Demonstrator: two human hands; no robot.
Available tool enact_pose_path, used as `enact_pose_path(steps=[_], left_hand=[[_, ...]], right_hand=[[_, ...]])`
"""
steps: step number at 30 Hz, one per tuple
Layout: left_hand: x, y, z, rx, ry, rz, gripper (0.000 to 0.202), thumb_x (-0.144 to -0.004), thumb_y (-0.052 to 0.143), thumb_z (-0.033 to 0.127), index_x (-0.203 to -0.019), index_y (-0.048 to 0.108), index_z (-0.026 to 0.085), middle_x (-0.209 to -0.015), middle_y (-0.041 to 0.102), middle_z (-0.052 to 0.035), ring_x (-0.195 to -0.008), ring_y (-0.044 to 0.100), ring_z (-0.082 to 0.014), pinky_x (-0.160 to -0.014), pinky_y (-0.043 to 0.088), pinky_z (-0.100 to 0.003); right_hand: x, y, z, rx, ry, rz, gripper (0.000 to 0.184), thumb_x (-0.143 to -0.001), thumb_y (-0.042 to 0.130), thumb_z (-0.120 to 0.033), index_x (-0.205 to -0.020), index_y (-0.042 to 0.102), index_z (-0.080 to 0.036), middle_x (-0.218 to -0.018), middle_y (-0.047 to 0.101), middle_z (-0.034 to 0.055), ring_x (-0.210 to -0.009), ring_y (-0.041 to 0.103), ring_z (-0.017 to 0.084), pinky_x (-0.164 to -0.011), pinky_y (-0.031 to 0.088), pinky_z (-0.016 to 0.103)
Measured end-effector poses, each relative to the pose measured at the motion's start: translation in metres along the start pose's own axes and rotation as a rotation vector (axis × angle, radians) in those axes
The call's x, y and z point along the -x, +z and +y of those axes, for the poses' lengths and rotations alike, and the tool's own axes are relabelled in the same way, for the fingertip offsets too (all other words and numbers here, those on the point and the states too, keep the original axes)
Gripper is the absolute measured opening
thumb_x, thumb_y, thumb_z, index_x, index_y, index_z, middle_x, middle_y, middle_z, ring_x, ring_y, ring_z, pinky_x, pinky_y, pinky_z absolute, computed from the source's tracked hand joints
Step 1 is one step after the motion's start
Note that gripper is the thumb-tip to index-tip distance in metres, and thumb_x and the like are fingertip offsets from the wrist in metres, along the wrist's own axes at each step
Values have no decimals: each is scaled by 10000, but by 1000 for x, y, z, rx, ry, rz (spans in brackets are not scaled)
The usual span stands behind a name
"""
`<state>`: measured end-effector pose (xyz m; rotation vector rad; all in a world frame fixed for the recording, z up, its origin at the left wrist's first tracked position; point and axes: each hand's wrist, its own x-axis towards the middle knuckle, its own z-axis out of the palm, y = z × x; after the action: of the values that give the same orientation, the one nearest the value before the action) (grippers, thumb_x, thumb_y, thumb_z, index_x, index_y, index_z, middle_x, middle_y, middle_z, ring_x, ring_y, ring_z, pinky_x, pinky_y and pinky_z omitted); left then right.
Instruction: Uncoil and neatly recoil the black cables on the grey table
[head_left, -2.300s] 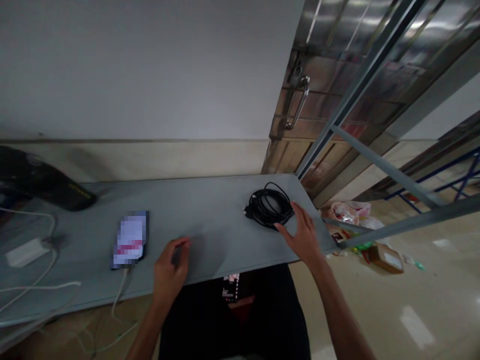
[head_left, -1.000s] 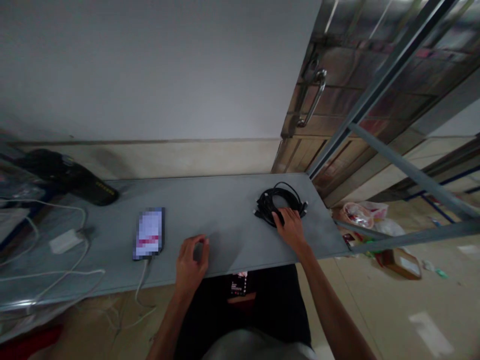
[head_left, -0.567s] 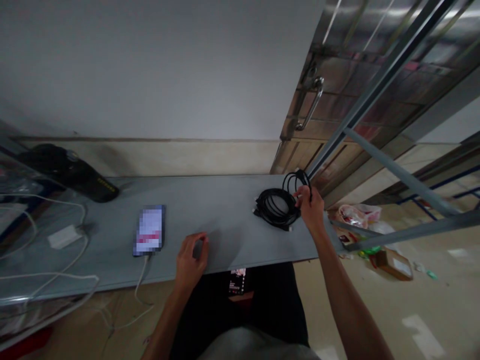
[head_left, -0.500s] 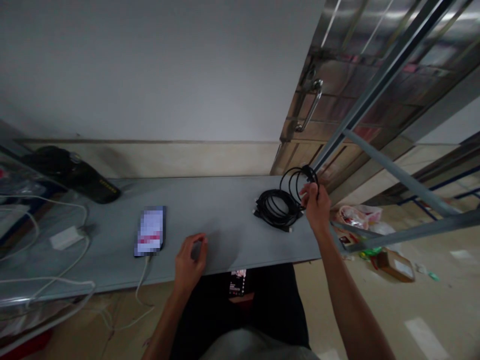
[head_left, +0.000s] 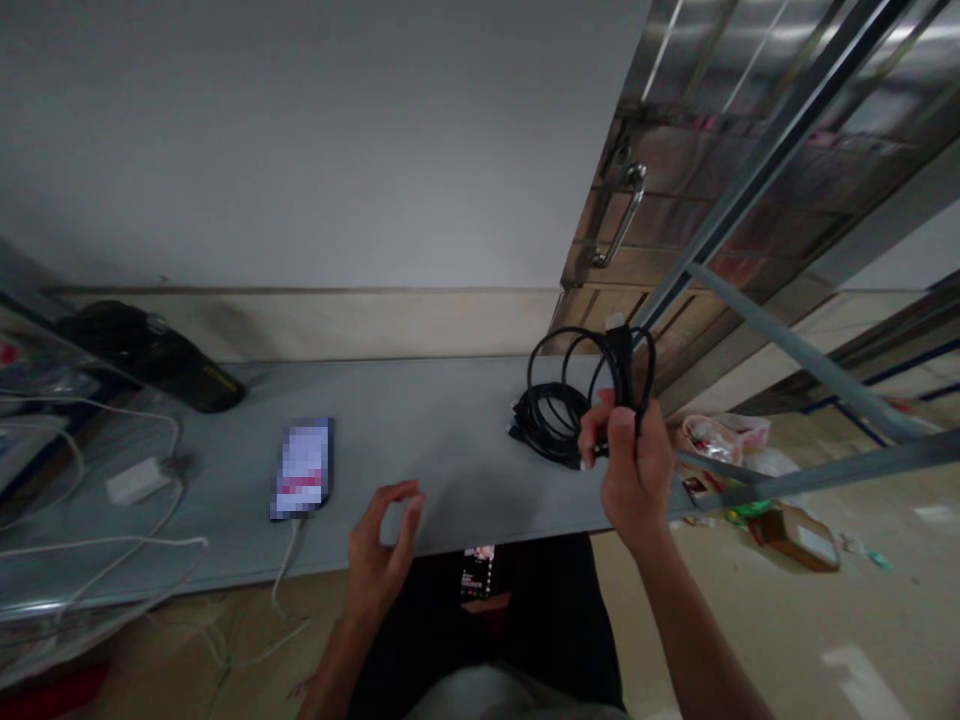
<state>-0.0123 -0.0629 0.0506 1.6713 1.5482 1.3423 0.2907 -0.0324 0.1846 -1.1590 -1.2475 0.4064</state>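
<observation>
My right hand (head_left: 636,470) is closed around a coiled black cable (head_left: 621,365), raised above the right end of the grey table (head_left: 442,420). A pale connector tops the held bundle, and its loops fan out to the left. Just behind it, more coiled black cables (head_left: 551,435) lie on the table, partly covered by the hand and loops. Over the front edge hovers my left hand (head_left: 384,540), fingers curved, thumb and forefinger slightly apart, with nothing between them. To its left a phone (head_left: 302,470) with a lit screen lies flat, a white cable plugged into its lower end.
A black bottle (head_left: 187,365) lies on its side at the back left. Nearby are a white adapter (head_left: 139,481) and trailing white cords. Grey metal bars (head_left: 810,350) rise at the right. A second phone (head_left: 477,572) sits at my lap. A cardboard box (head_left: 799,537) is on the floor.
My right hand has drawn the black cable bundle up and toward me, clear of the coils behind. My left hand has shifted slightly right, its thumb and forefinger parting a little.
</observation>
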Motion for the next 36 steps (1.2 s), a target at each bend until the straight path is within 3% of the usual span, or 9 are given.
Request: enact_pose_path(steps=[3,7,12,15,20,23,26,30,36], left_hand=[[22,5,54,194,30,-143,358,-1096,709,430,-1417,764,281,-1370,817,-119,-1306,754,-318,-1155,578,-457],[35,22,109,476,-187,-175,538,-1114,673,540,-1586,696,284,-1587,730,-138,-1473,694,-341,-1213,581,-460],[23,25,109,491,-455,-174,568,-1063,714,641,-1424,791,210,-1288,862,-140,-1246,811,-348,-1085,655,-445],[17,15,95,480,-476,-238,573,-1023,755,658,-1367,816,204,-1211,868,-131,-1188,811,-355,-1090,643,-471],[6,-5,86,678,-586,-165,560,-988,809,631,-1322,821,181,-856,749,-55,-790,725,-245,-802,638,-404],[-6,-24,79,741,-573,-36,564,-932,898,592,-1286,821,160,-680,502,63,-576,491,-118,-635,537,-307],[-18,-44,64,662,-583,34,662,-852,971,586,-1333,802,164,-677,533,66,-591,533,-124,-637,555,-298],[-24,-62,47,452,-575,-9,803,-805,957,698,-1383,768,173,-877,778,-53,-751,735,-230,-575,572,-299],[-26,-74,39,336,-534,-12,769,-805,937,730,-1329,760,196,-851,789,-44,-555,633,-175,-410,447,-248]], right_hand=[[49,18,-15,-5,37,-224,294,-1228,453,-470,-1195,632,-238,-737,609,-54,-602,587,122,-627,542,235],[106,42,-8,96,130,-569,404,-1213,441,-430,-1482,637,-201,-1158,823,139,-1015,811,249,-927,677,365],[141,51,2,-63,242,-734,636,-1214,391,-302,-1839,284,-249,-1717,598,161,-1589,604,273,-1247,589,467],[144,41,8,-64,271,-722,585,-1214,458,-362,-1796,413,-315,-1748,575,107,-1638,550,272,-1297,552,485],[126,7,30,-109,468,-493,482,-1217,433,-561,-1537,645,-269,-1108,853,75,-993,847,230,-949,712,389],[109,-24,47,-137,564,-257,512,-1159,529,-682,-1309,697,-223,-679,625,-50,-500,581,127,-484,510,221],[93,-60,60,-175,589,-54,496,-1044,734,-713,-1064,705,-219,-614,384,-113,-451,338,67,-412,278,176],[74,-99,58,-261,533,111,452,-948,902,-605,-906,646,-235,-649,343,-109,-491,318,62,-433,256,176],[49,-150,28,-306,444,383,471,-906,918,-535,-784,564,-250,-596,304,-104,-464,220,86,-403,220,236]])
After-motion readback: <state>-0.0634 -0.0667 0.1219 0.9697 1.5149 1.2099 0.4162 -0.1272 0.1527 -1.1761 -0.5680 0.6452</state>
